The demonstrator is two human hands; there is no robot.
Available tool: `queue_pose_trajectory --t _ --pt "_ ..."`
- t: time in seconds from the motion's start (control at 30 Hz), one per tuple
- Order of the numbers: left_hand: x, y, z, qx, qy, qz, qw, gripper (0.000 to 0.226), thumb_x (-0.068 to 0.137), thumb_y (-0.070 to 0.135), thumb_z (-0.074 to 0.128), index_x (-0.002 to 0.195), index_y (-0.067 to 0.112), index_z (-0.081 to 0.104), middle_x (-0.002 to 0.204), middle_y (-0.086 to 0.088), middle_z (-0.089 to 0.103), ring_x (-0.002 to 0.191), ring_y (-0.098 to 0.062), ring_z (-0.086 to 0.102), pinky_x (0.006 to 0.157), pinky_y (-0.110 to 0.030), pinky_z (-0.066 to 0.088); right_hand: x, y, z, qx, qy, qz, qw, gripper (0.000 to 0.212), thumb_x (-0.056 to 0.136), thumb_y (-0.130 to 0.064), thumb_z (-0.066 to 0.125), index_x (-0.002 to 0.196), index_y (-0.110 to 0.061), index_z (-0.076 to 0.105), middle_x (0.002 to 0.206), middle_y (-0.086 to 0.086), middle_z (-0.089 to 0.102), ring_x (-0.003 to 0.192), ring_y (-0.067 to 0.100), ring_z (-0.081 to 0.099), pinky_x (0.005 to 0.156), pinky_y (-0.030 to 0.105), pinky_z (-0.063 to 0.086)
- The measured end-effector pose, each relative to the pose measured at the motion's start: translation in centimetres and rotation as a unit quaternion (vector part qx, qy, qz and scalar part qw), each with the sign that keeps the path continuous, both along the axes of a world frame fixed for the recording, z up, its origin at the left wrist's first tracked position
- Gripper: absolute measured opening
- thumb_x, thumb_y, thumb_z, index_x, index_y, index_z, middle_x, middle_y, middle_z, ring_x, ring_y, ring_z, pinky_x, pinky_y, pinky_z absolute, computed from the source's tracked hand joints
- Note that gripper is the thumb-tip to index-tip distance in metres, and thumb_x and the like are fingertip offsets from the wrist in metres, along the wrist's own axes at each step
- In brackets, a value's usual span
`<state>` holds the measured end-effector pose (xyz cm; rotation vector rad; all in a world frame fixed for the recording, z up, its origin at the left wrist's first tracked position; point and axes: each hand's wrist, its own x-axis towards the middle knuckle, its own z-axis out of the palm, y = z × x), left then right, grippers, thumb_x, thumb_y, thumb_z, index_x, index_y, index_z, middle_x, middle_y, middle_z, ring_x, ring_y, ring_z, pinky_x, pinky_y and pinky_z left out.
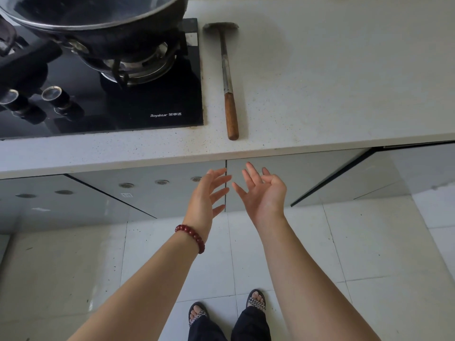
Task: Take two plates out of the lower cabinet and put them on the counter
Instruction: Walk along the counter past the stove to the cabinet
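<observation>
- Both hands reach out in front of the lower cabinet doors (283, 178), just under the front edge of the counter (332, 82).
- The left hand (205, 193) has its fingers (220, 179) spread and empty, their tips over the vertical seam (225, 188) where two doors meet. A red bead bracelet (190, 237) sits on that wrist.
- The right hand (264, 193) is palm up, fingers loose and apart, holding nothing, just to the right of the same seam.
- The two hands are near each other but apart; I cannot tell whether either one touches a door.
- The doors are shut, so the plates are not in sight.
- On the counter, a spatula with a wooden handle (230, 82) lies just beside the right edge of the black stove (157, 99), its handle end close to the counter's front edge.
- A dark wok (98, 20) sits on the burner.
- The counter to the right of the spatula is a wide bare stretch.
- The tiled floor (73, 267) is open around the sandalled feet (256, 300).
</observation>
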<state>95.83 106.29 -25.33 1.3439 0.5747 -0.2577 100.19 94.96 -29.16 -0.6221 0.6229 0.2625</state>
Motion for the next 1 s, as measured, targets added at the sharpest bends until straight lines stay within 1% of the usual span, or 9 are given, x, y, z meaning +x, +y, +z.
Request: queue_pose_trajectory --t 0.17,0.37,0.5,0.67,0.83,1.0 --pt "-0.3 -1.6 0.6 -0.008 -0.006 -0.016 1.000 0.039 0.093 0.047 0.032 0.111 0.032 0.063 0.118 0.011 0.065 0.112 -0.013 0.057 0.096 -0.042 0.043 -0.8 -2.1 1.1 -0.018 -0.011 -0.013 1.000 0.062 0.086 -0.013 0.031 0.147 -0.021 0.018 0.138 0.012 0.050 0.128 0.025 0.044 0.101 0.051 0.038" --pt "0.1 -4.3 1.9 -0.014 -0.022 -0.059 0.998 0.039 0.092 0.050 0.033 0.109 0.037 0.065 0.115 0.014 0.066 0.109 -0.010 0.059 0.094 -0.040 0.043 -1.3 -5.3 2.8 -0.025 -0.021 -0.055 0.998 0.058 0.090 -0.018 0.035 0.146 -0.022 0.021 0.134 0.011 0.053 0.123 0.028 0.049 0.097 0.051 0.042" --pt "0.5 -6.8 3.0 -0.017 -0.026 -0.091 0.995 0.037 0.092 0.050 0.032 0.108 0.038 0.064 0.114 0.014 0.066 0.109 -0.010 0.059 0.097 -0.042 0.042 -1.8 -8.1 3.7 -0.021 -0.028 -0.090 0.995 0.057 0.090 -0.020 0.038 0.144 -0.022 0.023 0.130 0.011 0.055 0.121 0.028 0.050 0.095 0.052 0.044" --pt "1.4 -10.9 3.8 -0.013 -0.035 -0.112 0.993 0.037 0.092 0.050 0.032 0.111 0.037 0.061 0.115 0.014 0.065 0.110 -0.010 0.058 0.100 -0.043 0.040 -1.6 -12.5 4.3 -0.025 -0.027 -0.106 0.994 0.058 0.088 -0.020 0.039 0.144 -0.021 0.023 0.127 0.010 0.057 0.121 0.028 0.049 0.092 0.050 0.046" --pt "3.5 -16.6 4.2 -0.008 -0.029 -0.109 0.994 0.038 0.092 0.049 0.033 0.114 0.036 0.061 0.117 0.014 0.064 0.111 -0.009 0.057 0.102 -0.043 0.039 0.5 -18.5 4.4 -0.033 -0.016 -0.103 0.994 0.057 0.088 -0.021 0.040 0.143 -0.020 0.026 0.127 0.010 0.057 0.118 0.027 0.051 0.090 0.049 0.047" --pt "6.2 -23.2 4.0 -0.001 -0.029 -0.053 0.998 0.037 0.091 0.050 0.033 0.111 0.039 0.062 0.117 0.014 0.064 0.110 -0.010 0.058 0.100 -0.044 0.040 4.0 -25.2 3.3 -0.040 0.009 -0.049 0.998 0.054 0.090 -0.022 0.042 0.143 -0.020 0.028 0.126 0.008 0.058 0.118 0.025 0.052 0.093 0.049 0.046"
